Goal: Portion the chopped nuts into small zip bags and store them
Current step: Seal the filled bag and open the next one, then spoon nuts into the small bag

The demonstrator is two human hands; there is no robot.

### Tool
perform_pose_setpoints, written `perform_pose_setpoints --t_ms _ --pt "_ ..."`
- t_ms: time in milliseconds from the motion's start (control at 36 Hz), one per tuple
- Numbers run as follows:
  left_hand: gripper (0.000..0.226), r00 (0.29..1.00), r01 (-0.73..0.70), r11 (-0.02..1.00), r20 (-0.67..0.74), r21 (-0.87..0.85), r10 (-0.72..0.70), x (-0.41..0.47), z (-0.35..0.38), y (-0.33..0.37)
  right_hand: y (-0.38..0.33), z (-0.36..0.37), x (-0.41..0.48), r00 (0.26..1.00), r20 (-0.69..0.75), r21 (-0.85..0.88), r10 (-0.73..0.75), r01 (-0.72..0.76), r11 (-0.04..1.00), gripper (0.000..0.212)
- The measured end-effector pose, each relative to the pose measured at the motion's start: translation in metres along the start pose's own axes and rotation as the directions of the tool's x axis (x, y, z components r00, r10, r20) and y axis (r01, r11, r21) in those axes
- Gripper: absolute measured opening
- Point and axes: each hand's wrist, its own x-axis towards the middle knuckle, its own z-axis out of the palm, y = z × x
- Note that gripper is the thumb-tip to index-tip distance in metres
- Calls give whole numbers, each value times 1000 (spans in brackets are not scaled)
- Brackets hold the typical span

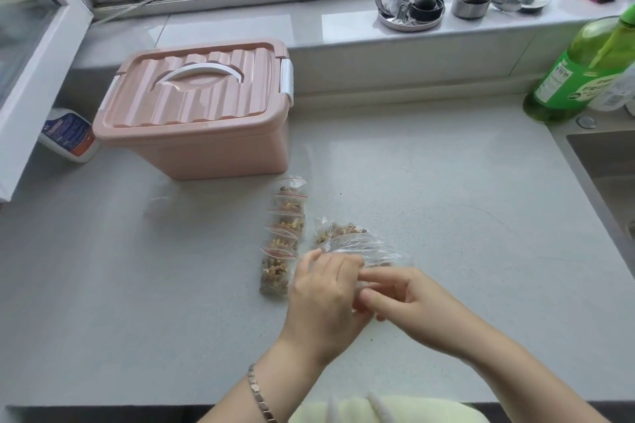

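Currently: both hands, left [321, 288] and right [405, 295], pinch a small bag [360, 285]; nut bag [347, 239] just beyond, toward the counter's [137, 285] back edge.

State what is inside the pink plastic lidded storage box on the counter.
Nothing can be seen inside: the pink plastic storage box is opaque, and its ribbed lid with the white handle covers it.

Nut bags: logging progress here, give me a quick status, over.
Both hands, left and right, pinching a small zip bag. Filled bags in a row, big nut bag beside. Pink storage box lid closed. Nothing blocking.
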Motion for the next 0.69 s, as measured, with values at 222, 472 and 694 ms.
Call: perform_pose_setpoints --t_ms 222,472,694 --pt "25 971 224 975 81 -7 -223 -6 -1 -18 52 -47 1 792 -598 -166 122 -272 948 13" --pt "19 804 423 895 395 143 -444 6 22 -39 125 -58 23 718 -527 -172 455 -614 771 35" --pt "8 734 487 846 422 218 -532 37 34 -48 113 -59 30 727 -566 166 388 -360 918 12"
